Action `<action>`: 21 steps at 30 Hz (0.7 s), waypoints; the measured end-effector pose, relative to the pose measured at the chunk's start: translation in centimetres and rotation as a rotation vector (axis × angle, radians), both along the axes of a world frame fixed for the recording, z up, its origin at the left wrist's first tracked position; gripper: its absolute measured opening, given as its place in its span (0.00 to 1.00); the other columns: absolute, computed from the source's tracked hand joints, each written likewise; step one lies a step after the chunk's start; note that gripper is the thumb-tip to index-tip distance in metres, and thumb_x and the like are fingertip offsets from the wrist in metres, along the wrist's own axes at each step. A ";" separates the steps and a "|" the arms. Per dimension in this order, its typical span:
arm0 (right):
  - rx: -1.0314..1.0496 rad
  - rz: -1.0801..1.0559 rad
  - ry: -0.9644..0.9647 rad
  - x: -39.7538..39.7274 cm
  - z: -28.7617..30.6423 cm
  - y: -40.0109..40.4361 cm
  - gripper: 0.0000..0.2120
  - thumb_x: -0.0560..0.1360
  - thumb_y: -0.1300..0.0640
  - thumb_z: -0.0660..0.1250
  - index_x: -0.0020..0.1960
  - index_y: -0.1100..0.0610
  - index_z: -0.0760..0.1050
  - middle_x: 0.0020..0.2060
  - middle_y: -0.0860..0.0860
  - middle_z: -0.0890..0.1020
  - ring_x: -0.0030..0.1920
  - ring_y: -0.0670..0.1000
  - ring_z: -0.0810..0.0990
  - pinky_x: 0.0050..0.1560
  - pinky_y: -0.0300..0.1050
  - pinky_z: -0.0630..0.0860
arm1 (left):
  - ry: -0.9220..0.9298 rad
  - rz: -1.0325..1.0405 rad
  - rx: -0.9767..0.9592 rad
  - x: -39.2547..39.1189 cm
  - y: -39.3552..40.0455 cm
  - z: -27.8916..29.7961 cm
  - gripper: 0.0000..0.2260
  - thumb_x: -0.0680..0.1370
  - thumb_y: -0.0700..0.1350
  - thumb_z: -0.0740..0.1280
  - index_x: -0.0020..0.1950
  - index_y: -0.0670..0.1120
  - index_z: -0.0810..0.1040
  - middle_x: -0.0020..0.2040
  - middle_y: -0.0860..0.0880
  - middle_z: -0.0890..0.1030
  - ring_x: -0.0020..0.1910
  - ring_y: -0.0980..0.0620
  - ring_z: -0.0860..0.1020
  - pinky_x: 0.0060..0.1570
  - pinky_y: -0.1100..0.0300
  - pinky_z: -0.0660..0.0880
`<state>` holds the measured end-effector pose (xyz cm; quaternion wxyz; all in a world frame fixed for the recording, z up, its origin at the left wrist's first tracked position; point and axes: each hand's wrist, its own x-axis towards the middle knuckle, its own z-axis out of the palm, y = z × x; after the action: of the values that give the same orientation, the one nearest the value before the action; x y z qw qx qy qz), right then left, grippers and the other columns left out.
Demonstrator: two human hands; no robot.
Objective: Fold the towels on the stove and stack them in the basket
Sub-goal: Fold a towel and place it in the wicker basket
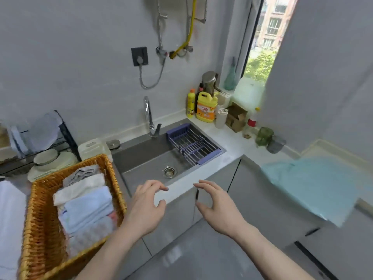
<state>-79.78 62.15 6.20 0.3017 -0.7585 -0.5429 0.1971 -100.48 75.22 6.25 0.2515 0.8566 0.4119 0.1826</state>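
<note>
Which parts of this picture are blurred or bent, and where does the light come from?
Head view: daylight enters through the window; the wide lens bends the wall lines; the turquoise cloth at right is smeared; the basket, towels and both empty hands look fairly sharp.

basket rim left, open sink ahead

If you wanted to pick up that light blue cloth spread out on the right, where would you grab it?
Judging by how it lies, pinch the near-left edge of the light blue cloth. That edge lies nearest the right hand, which holds nothing, so come from the left. The cloth lies flat and spread, so an edge probably lifts most easily.
</note>
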 end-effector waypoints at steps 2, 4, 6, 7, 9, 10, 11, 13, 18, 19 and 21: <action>0.012 -0.104 0.023 3.1 0.3 -4.6 0.22 0.77 0.50 0.68 0.71 0.42 0.72 0.71 0.35 0.69 0.71 0.38 0.69 0.71 0.35 0.65 | -0.022 -0.097 -0.004 4.4 -2.7 0.5 0.14 0.77 0.44 0.66 0.58 0.61 0.75 0.61 0.64 0.70 0.62 0.59 0.68 0.62 0.61 0.63; 0.026 -0.209 0.054 5.9 0.5 -9.3 0.22 0.77 0.50 0.68 0.70 0.40 0.72 0.71 0.34 0.69 0.70 0.38 0.69 0.71 0.41 0.69 | -0.046 -0.192 -0.024 8.7 -5.6 1.1 0.15 0.77 0.43 0.66 0.58 0.61 0.75 0.61 0.65 0.70 0.62 0.60 0.67 0.62 0.61 0.63; 0.035 -0.311 0.065 8.3 0.8 -13.8 0.21 0.78 0.50 0.68 0.70 0.40 0.72 0.70 0.34 0.69 0.69 0.37 0.69 0.71 0.43 0.70 | -0.052 -0.295 -0.028 12.6 -8.3 1.5 0.16 0.75 0.43 0.65 0.57 0.61 0.75 0.61 0.65 0.71 0.62 0.60 0.68 0.63 0.59 0.66; 0.039 -0.360 0.067 9.4 1.0 -15.9 0.21 0.78 0.50 0.68 0.70 0.40 0.72 0.70 0.33 0.69 0.69 0.37 0.69 0.71 0.43 0.69 | -0.049 -0.351 -0.026 14.4 -9.6 1.7 0.16 0.74 0.43 0.66 0.57 0.61 0.75 0.61 0.65 0.71 0.62 0.60 0.68 0.64 0.59 0.66; 0.047 -0.460 0.071 11.2 1.3 -19.9 0.21 0.78 0.49 0.68 0.70 0.40 0.71 0.71 0.33 0.69 0.70 0.38 0.69 0.72 0.44 0.69 | -0.038 -0.465 -0.011 18.0 -12.2 1.9 0.16 0.74 0.44 0.67 0.57 0.60 0.76 0.61 0.64 0.71 0.62 0.59 0.68 0.64 0.58 0.66; 0.051 -0.511 0.073 12.1 1.4 -21.8 0.21 0.78 0.49 0.68 0.70 0.39 0.71 0.71 0.33 0.69 0.70 0.38 0.69 0.72 0.44 0.69 | -0.033 -0.517 -0.010 19.8 -13.4 2.1 0.15 0.74 0.44 0.68 0.57 0.60 0.76 0.61 0.63 0.71 0.62 0.58 0.69 0.64 0.58 0.66; 0.056 -0.560 0.075 12.9 1.5 -23.7 0.21 0.78 0.49 0.68 0.69 0.39 0.71 0.70 0.33 0.69 0.69 0.38 0.70 0.71 0.45 0.70 | -0.031 -0.566 -0.007 21.6 -14.6 2.2 0.15 0.74 0.44 0.68 0.57 0.60 0.76 0.62 0.62 0.72 0.62 0.58 0.69 0.63 0.58 0.66; 0.069 -0.654 0.074 14.5 1.7 -27.1 0.21 0.77 0.50 0.69 0.69 0.39 0.72 0.70 0.34 0.70 0.69 0.39 0.70 0.72 0.45 0.69 | -0.016 -0.659 0.000 25.0 -16.8 2.3 0.16 0.74 0.43 0.69 0.58 0.59 0.76 0.63 0.61 0.71 0.62 0.57 0.69 0.61 0.59 0.66; 0.088 -0.834 0.086 18.2 1.9 -34.2 0.20 0.78 0.51 0.69 0.68 0.39 0.73 0.69 0.33 0.70 0.68 0.36 0.70 0.71 0.41 0.69 | -0.013 -0.873 -0.001 33.2 -22.5 2.3 0.15 0.75 0.45 0.69 0.59 0.60 0.76 0.64 0.62 0.71 0.63 0.58 0.69 0.62 0.59 0.67; 0.093 -0.865 0.088 19.1 1.8 -35.5 0.20 0.78 0.51 0.69 0.68 0.39 0.73 0.69 0.33 0.70 0.68 0.36 0.70 0.70 0.40 0.70 | -0.020 -0.911 -0.002 34.8 -23.6 2.2 0.15 0.74 0.45 0.69 0.59 0.59 0.76 0.63 0.62 0.71 0.62 0.58 0.69 0.61 0.62 0.66; 0.100 -0.928 0.088 21.0 1.6 -37.8 0.19 0.78 0.52 0.69 0.67 0.38 0.73 0.69 0.33 0.70 0.68 0.37 0.71 0.69 0.40 0.71 | -0.028 -0.970 -0.006 38.2 -25.8 2.1 0.16 0.74 0.43 0.69 0.58 0.59 0.77 0.62 0.63 0.71 0.62 0.59 0.69 0.59 0.67 0.62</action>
<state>-58.82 24.34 7.80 0.4168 -0.8966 -0.1421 0.0468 -62.23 49.45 8.31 0.3156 0.9466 -0.0377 0.0544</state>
